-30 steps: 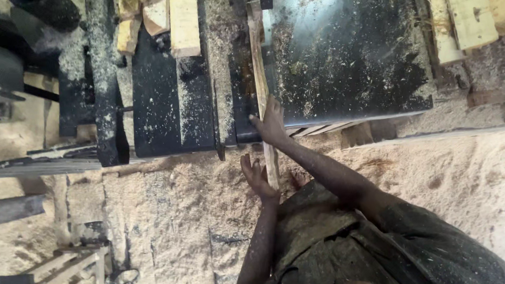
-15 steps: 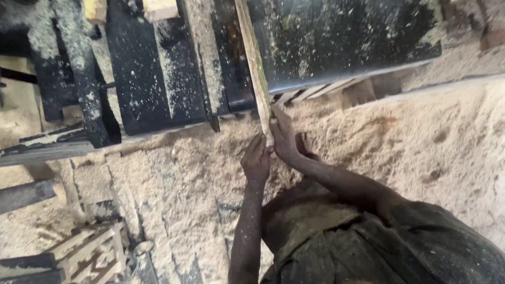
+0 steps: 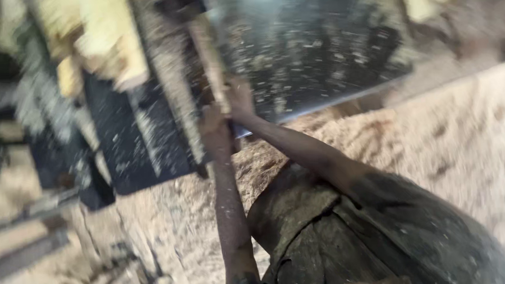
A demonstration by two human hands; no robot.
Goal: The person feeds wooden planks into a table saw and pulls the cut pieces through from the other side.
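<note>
Strip (image 3: 209, 58) now tilted up-left (in hands (image 3: 228, 111))

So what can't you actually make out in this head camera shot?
- Far end of the wood strip: lost in motion blur near the top edge.
- Left hand and right hand: both on the strip, but blur hides the fingers.
- Yellow wood pieces, upper left: smeared, so number and shape are unclear.
- Dark machine table: cut off by the top edge.
- Left-side parts: too blurred to identify.
</note>
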